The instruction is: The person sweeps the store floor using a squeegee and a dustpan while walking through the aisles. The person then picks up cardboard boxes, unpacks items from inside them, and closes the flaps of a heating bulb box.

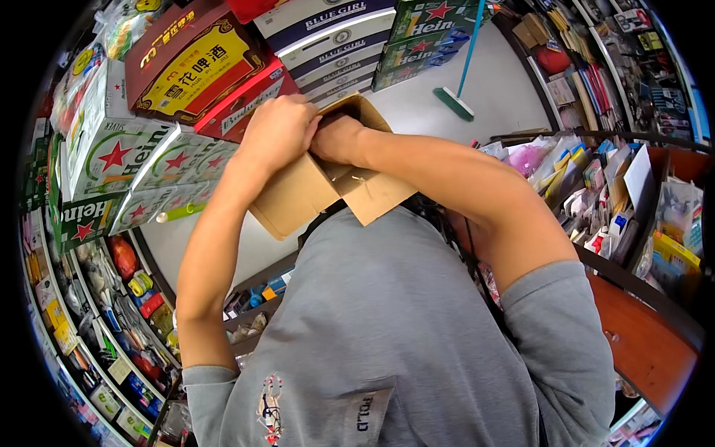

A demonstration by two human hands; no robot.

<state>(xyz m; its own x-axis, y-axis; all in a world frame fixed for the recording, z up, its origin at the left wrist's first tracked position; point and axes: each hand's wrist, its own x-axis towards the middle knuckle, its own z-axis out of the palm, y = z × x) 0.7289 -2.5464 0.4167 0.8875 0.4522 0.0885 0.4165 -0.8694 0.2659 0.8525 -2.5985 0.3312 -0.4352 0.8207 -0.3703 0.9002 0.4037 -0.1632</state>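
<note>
A brown cardboard box point(298, 195) is held in front of my chest, its top flaps folded outward toward me. My left hand point(279, 132) is closed over the box's left wall near the far corner, fingers bent. My right hand point(339, 139) reaches into the box's mouth, curled against the inner side of that same wall and close to my left fingers. Its fingertips are hidden. Part of the dark interior shows beyond my right hand, but I cannot make out anything inside it.
Beer cartons are stacked ahead and left, including a red carton point(195, 63), Blue Girl cartons point(335, 45) and Heineken cartons point(112, 160). A green broom point(454, 104) stands on the pale floor. Packed shelves point(104, 313) line the left, and crowded bins point(596, 194) the right.
</note>
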